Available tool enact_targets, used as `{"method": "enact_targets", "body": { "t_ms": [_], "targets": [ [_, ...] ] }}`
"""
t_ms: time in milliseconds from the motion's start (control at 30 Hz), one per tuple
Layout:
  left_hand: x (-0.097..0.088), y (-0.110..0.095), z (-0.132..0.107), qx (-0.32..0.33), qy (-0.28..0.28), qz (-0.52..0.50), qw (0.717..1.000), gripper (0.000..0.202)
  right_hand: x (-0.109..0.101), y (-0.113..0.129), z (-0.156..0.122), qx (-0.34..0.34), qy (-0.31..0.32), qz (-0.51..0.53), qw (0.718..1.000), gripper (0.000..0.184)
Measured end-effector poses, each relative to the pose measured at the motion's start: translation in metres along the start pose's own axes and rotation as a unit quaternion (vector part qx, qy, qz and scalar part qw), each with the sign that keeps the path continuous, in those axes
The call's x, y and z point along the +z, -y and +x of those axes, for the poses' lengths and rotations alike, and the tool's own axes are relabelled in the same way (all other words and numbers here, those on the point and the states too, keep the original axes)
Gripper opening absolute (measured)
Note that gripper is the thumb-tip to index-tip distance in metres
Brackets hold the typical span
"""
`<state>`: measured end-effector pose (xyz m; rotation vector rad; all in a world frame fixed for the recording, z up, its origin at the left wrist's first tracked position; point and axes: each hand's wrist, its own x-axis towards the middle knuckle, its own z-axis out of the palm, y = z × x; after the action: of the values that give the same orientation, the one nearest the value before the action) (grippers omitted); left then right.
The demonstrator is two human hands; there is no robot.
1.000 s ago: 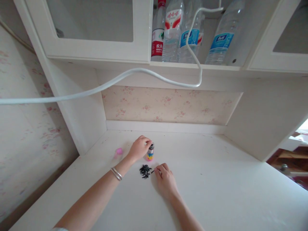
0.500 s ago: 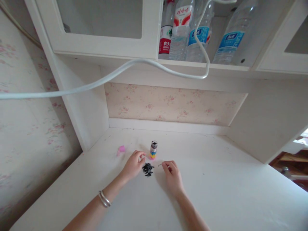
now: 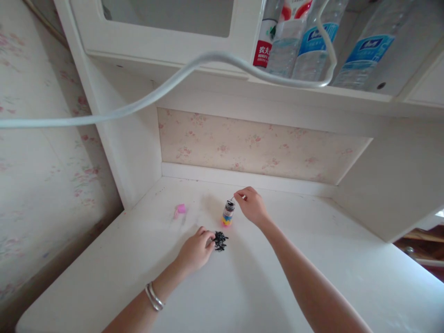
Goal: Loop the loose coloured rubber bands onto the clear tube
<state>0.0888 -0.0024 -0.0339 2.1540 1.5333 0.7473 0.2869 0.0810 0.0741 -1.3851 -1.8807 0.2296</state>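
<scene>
A small clear bottle (image 3: 228, 213) with a colourful lower part stands upright, uncapped, with dark pieces inside. My right hand (image 3: 251, 203) is at the bottle's mouth, its thumb and index finger pinching a thin dark strand (image 3: 232, 198) whose lower end meets the opening. In front of the bottle lies a tangled pile of thin black bands (image 3: 220, 241). My left hand (image 3: 196, 249) rests at the pile's left edge, fingers curled and thumb near the index finger; what is between those fingertips is hidden. A pink cap (image 3: 181, 208) lies to the left of the bottle.
A white cable (image 3: 145, 99) hangs across the view above the white tabletop (image 3: 194, 305). Overhead, an open cabinet holds several plastic bottles (image 3: 314, 51). White side panels (image 3: 123, 143) and a flowered wall (image 3: 243, 143) bound the back of the table.
My right hand has moved up and away from me, bringing the thin strand from beside the pile to the bottle's mouth. My left hand has come down to the pile's edge. The view has shifted somewhat.
</scene>
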Motion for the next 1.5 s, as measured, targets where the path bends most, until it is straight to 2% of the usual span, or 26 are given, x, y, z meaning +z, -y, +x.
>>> {"method": "enact_targets", "body": {
  "t_ms": [200, 367, 433, 567, 667, 900, 1233, 1367, 1500],
  "targets": [
    [-0.002, 0.001, -0.001, -0.004, -0.005, 0.0, 1.0, 0.021, 0.008, -0.006, 0.015, -0.012, 0.102, -0.09, 0.991, 0.02],
    [0.0, 0.001, -0.002, -0.001, -0.003, 0.015, 1.0, 0.021, 0.008, -0.006, 0.017, -0.001, 0.119, -0.086, 0.989, 0.016],
    [0.0, 0.0, -0.002, -0.001, -0.002, 0.017, 1.0, 0.021, 0.008, -0.007, 0.019, 0.024, 0.122, -0.06, 0.99, 0.017],
    [-0.001, 0.0, -0.002, -0.005, 0.004, 0.021, 1.0, 0.022, 0.009, -0.01, 0.026, 0.101, 0.128, -0.005, 0.987, 0.037],
    [-0.002, -0.001, -0.002, -0.006, 0.008, 0.022, 1.0, 0.022, 0.015, -0.012, 0.029, 0.137, 0.135, 0.021, 0.981, 0.042],
    [-0.002, -0.001, -0.003, -0.001, 0.006, 0.018, 1.0, 0.022, 0.025, -0.013, 0.023, 0.205, 0.114, 0.102, 0.967, 0.033],
    [-0.004, -0.007, -0.005, -0.006, 0.017, 0.036, 0.999, 0.017, 0.009, -0.002, 0.014, 0.232, 0.079, 0.202, 0.948, 0.033],
    [-0.006, -0.01, -0.005, -0.006, 0.022, 0.029, 0.999, 0.022, 0.005, -0.007, -0.006, 0.233, 0.016, 0.224, 0.946, 0.035],
    [-0.006, -0.012, -0.006, -0.006, 0.021, 0.024, 0.999, 0.017, 0.018, -0.024, -0.05, 0.245, -0.018, 0.217, 0.945, 0.035]
  ]
}}
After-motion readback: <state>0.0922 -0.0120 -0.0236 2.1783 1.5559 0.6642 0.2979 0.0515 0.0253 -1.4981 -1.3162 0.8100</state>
